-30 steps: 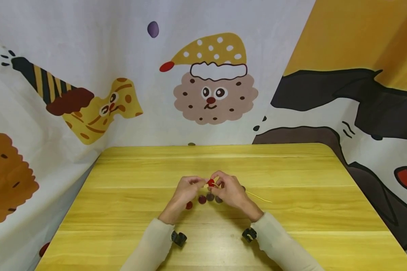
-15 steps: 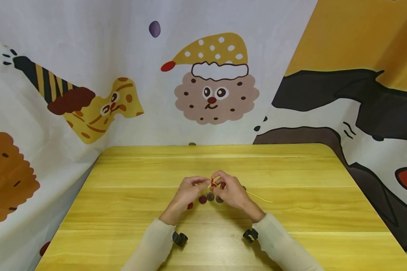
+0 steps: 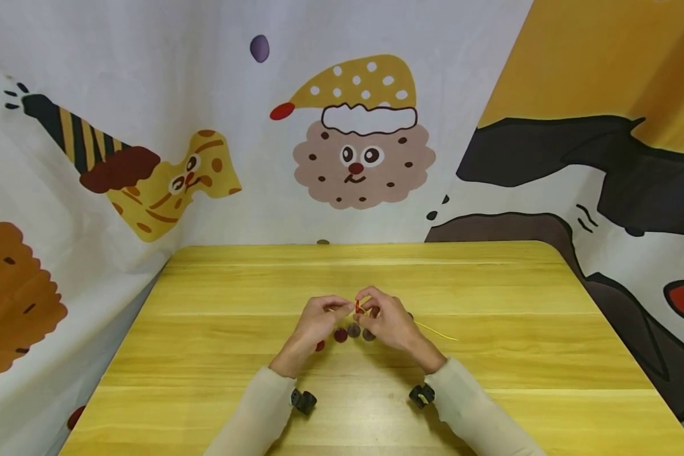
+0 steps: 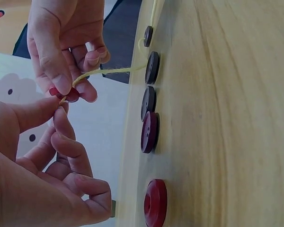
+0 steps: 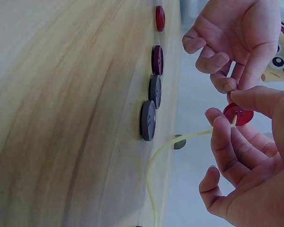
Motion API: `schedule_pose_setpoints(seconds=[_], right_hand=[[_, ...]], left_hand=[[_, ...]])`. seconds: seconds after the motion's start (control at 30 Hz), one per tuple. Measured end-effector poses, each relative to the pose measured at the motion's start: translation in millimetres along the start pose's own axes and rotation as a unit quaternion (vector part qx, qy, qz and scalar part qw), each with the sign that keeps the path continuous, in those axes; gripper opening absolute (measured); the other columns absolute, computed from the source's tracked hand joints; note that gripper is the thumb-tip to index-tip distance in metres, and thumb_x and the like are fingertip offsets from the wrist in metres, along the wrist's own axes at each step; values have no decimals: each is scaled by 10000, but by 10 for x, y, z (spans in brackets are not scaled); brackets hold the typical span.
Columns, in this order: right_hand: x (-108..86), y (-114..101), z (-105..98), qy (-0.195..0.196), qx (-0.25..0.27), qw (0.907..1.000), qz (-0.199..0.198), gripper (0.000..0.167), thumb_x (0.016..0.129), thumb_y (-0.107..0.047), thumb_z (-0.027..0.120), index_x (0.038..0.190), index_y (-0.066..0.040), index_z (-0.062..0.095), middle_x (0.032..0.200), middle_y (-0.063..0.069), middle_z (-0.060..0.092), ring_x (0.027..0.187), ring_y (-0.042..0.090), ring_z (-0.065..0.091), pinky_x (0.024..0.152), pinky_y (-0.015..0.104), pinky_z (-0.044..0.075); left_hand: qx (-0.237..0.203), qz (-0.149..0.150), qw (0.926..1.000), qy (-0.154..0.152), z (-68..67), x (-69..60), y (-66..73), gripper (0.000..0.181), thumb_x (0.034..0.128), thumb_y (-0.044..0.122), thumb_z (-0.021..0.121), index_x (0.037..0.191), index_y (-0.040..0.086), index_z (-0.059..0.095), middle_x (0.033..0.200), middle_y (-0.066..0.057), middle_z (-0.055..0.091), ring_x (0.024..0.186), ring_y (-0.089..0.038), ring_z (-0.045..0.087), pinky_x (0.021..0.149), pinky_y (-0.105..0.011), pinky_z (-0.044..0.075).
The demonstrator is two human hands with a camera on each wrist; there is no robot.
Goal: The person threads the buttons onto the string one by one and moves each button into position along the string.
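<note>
One held red button [image 3: 357, 306] in head view, edge-on, near 6 o'clock, raised over the wooden tabletop [image 3: 205, 380]; at its 8 o'clock the left hand [image 3: 319, 318], at its 4 o'clock the right hand [image 3: 391, 322]. Yellow cord [image 3: 436, 331] trailing past right wrist toward 4 o'clock. Below, between 7 and 5 o'clock of the held piece: loose red button [image 3: 320, 346], maroon button [image 3: 341, 335], two dark buttons [image 3: 354, 330]; a third dark one mostly hidden behind right hand. Printed curtain [image 3: 216, 63] at 12 o'clock. Left-wrist view: held red button at 9 o'clock, pinched between right thumb and finger; short cord end pinched by left thumb and forefinger, exact tip hidden. Five loose pieces in a row, 12 to 6 o'clock, red lowest. Right-wrist view: held red button at 3 o'clock, right pinch on its rim; cord entering its face at the holes, curving away to 6 o'clock. Left fingertips just beside, at its 11 o'clock.
</note>
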State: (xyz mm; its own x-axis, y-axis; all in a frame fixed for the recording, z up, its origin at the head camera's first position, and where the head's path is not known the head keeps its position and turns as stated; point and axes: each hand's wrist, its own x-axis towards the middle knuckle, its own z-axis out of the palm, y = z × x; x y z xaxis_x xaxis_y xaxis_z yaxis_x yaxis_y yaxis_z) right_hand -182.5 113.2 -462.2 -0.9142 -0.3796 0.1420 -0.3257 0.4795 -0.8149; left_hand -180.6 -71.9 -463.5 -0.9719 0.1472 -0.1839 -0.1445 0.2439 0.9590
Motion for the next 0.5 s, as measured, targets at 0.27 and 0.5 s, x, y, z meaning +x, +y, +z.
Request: schedule_pose_setpoints(seconds=[0.27, 0.5], right_hand=[[4, 5, -3, -41, -20, 10000, 54, 319, 873, -38, 721, 1164, -11, 595, 941, 95, 733, 690, 129, 600, 528, 243, 475], [10, 9, -2, 29, -59, 9999, 83, 303, 853, -34, 739, 1131, -34, 617, 931, 82, 737, 680, 114, 593, 534, 240, 475]], left_hand=[[10, 40, 10000, -6, 5, -2, 9, 191, 951, 259, 674, 991, 86, 743, 940, -54, 633, 865, -195, 518, 731, -328, 412], [80, 37, 10000, -1, 1, 5, 5, 198, 958, 260, 664, 1000, 83, 739, 945, -59, 627, 855, -202, 506, 718, -331, 406]])
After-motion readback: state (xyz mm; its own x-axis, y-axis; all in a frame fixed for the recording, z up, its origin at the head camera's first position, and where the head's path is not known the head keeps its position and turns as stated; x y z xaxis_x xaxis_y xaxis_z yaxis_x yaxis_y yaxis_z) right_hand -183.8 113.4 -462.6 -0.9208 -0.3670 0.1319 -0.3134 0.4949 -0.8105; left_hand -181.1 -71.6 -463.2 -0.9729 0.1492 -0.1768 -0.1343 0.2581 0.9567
